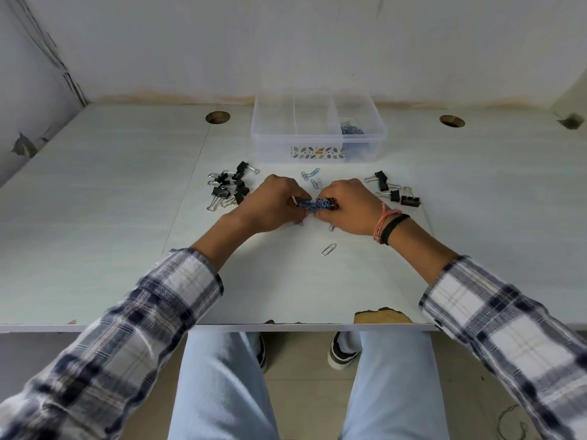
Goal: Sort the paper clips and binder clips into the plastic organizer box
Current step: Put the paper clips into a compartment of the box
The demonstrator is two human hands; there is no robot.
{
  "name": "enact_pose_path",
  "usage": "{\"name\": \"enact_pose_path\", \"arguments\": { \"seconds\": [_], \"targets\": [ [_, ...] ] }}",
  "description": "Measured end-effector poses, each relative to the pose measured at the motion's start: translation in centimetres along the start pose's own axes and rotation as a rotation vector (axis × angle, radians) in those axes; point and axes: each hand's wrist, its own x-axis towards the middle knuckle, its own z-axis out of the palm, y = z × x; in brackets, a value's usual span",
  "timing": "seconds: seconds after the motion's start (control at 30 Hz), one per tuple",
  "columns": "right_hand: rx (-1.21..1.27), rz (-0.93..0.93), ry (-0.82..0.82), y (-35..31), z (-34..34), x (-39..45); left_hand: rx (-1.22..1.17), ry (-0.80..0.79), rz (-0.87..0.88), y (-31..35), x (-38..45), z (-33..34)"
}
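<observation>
Head view:
- Left hand (275,203) and right hand (351,206) meet at the middle of the worktop (111,217), fingers of both curled in around one bunch of blue paper clips (316,204) held between them.
- Bunch looks just off the surface, though fingers hide its underside; hard to say for sure.
- Left hand pinches the bunch's left end, right hand grips the right end; knuckles up on both.
- Plastic organizer box (318,128) stands toward the far edge, centre-right, clear, lid off, with dividers inside.
- Its right compartment holds a small heap of blue clips (351,128); the wider left part shows nothing I can make out.
- Loose paper clips (312,177) lie between the box and the hands, a few in a small cluster.
- Single silver paper clip (329,249) lies nearer the front edge, below the right hand, apart from the rest.
- Tiny clips peek out under both hands, partly hidden.
- Left group of black binder clips (230,185) lies just left of the left hand, piled and touching one another.
- Right group of black binder clips (392,188) sits just right of the right hand, more spread out.
- Right wrist wears a black band (394,227) and pink threads.
- Plaid sleeves (127,328) on both forearms.
- Front edge has a chipped patch (382,315) showing brown board.
</observation>
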Motion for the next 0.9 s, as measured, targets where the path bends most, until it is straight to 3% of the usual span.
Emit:
{"name": "enact_pose_path", "arguments": {
  "seconds": [0.1,0.17,0.27,0.4,0.57,0.9],
  "targets": [
    [0.121,0.104,0.071,-0.2,0.1,-0.2,-0.074,0.023,-0.069,0.3,-0.2,0.1],
    [0.279,0.222,0.096,-0.1,0.1,-0.2,-0.242,0.013,-0.191,0.3,-0.2,0.1],
    [0.587,0.384,0.086,0.0,0.1,-0.2,-0.537,-0.015,-0.346,0.2,-0.2,-0.2],
    [1.033,0.475,0.070,-0.4,-0.7,-0.4,-0.799,-0.022,-0.397,0.8,-0.1,-0.9],
    [1.294,0.514,0.029,0.3,-2.7,-0.6,-0.853,-0.014,-0.390,1.8,0.9,-2.2],
    [1.452,0.470,0.130,3.6,-10.3,3.1,-0.862,-0.017,-0.330,6.6,10.1,-7.3]
  ]
}}
